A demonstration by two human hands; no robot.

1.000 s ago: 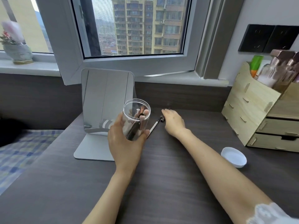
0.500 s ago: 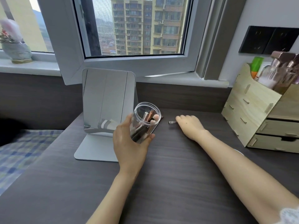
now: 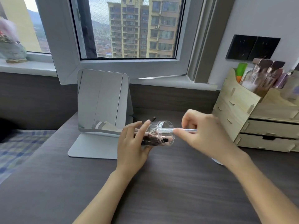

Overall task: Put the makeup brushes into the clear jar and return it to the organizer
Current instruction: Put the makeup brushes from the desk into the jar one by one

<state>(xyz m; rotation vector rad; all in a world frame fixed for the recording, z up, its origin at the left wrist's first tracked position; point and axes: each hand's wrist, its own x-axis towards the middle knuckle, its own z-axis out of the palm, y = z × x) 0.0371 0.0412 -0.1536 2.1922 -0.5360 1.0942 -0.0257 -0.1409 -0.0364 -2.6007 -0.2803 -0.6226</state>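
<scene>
The left hand (image 3: 131,143) wraps the clear jar (image 3: 161,133), tipped on its side above the desk (image 3: 145,191), mouth toward the right (several makeup brushes (image 3: 152,139) lie inside). The right hand (image 3: 205,135) pinches a white-handled brush (image 3: 186,130), its end entering the mouth. The wooden organizer (image 3: 239,113) at right holds bottles (image 3: 262,75).

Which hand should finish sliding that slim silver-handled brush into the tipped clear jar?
Right hand: it already pinches the slim silver-handled brush, whose tip is at the mouth of the clear plastic jar. The left hand is occupied holding the jar tilted sideways.
</scene>
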